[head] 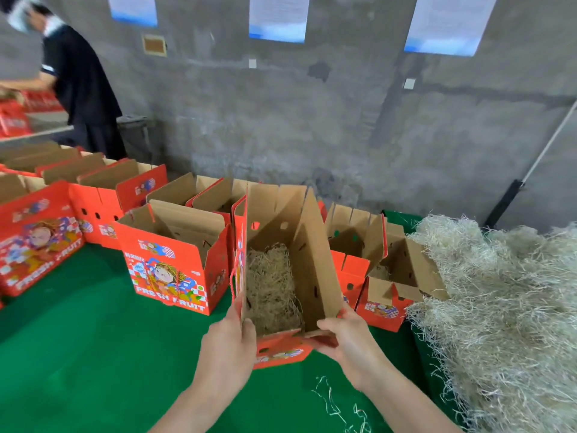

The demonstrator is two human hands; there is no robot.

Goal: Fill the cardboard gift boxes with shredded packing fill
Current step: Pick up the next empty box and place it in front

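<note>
My left hand [229,335] and right hand [342,334] grasp the red cardboard gift box [282,346]; the pale shredded-fill heap [499,307] lies nearer the right.

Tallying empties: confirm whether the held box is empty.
No, shredded fill lies inside the box held by the left hand and right hand.

The open box [312,260] is cardboard. Inside it is plain brown and dull. Outside it is printed red with a slight shine, like the other boxes [175,267] beside it. The fill [270,282] in it is thin, pale strands, stringy and rough, and so is the big pile [499,307]. It is hard to tell if it is paper or wood. The table cover [93,339] is green, dull and soft-looking, like felt. The wall [312,120] is grey concrete, rough and blotchy.
</note>
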